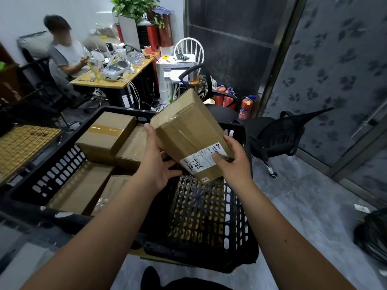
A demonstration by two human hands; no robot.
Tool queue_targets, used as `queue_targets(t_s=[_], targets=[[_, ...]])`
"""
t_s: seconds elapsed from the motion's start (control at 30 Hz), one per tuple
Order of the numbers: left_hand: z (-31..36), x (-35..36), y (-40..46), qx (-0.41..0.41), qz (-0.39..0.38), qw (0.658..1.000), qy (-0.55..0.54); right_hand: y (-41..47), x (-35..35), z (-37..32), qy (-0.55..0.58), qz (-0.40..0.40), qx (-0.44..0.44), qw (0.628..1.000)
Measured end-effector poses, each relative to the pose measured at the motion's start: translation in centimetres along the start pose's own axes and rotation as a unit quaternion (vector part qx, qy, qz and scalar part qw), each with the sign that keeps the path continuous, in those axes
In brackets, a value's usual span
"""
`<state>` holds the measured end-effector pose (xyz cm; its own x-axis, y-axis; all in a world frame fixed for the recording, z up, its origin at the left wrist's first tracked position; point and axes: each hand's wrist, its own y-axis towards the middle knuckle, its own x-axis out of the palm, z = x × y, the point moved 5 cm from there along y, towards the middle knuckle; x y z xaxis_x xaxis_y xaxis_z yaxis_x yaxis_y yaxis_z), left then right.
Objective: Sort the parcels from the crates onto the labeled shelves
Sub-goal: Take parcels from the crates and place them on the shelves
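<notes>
A brown cardboard parcel [188,128] with a white shipping label marked 7786 is held tilted above the black plastic crate [236,206]. My left hand [156,162] grips its left side and underside, thumb up along the edge. My right hand [234,160] holds its lower right corner, thumb pressed on the label. Inside the crate's left half lie several more brown parcels [104,135], some taped. The crate's right half shows its bare perforated floor.
A person sits at a cluttered desk [117,78] at the back left. Black office chairs [278,132] and three red fire extinguishers [246,107] stand behind the crate. A printer [173,74] sits by the wall. A black bag [374,235] lies on the floor at right.
</notes>
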<state>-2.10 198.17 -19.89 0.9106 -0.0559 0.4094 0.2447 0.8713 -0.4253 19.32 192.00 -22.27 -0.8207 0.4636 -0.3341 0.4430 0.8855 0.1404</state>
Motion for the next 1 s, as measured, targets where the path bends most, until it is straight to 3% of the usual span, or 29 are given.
queue_targets(t_s=[0.17, 0.33, 0.4, 0.47, 0.63, 0.8, 1.0], targets=[[-0.8, -1.3, 0.8, -0.022, 0.046, 0.997, -0.064, -0.1, 0.3, -0.6, 0.015, -0.010, -0.015, 1.000], [-0.8, -2.1, 1.7, -0.034, 0.034, 0.987, -0.153, 0.0, -0.8, -0.5, 0.014, 0.081, 0.011, 0.997], [-0.9, -1.8, 1.7, -0.044, 0.016, 0.980, -0.193, 0.2, -1.0, -0.3, 0.095, 0.093, 0.042, 0.990], [-1.2, -1.3, 1.5, -0.056, 0.003, 0.969, -0.241, 0.4, -0.5, -0.1, 0.180, 0.082, 0.070, 0.978], [-1.9, 0.2, 1.5, -0.072, -0.002, 0.953, -0.296, 0.5, 1.0, 0.7, 0.259, -0.006, 0.098, 0.961], [-3.0, 0.1, 1.5, -0.102, 0.018, 0.955, -0.277, 0.7, 1.2, 1.3, 0.423, -0.036, 0.123, 0.897], [-2.8, -1.9, 1.6, -0.160, 0.003, 0.983, -0.086, 1.5, -1.1, 1.7, 0.469, 0.023, 0.135, 0.873]])
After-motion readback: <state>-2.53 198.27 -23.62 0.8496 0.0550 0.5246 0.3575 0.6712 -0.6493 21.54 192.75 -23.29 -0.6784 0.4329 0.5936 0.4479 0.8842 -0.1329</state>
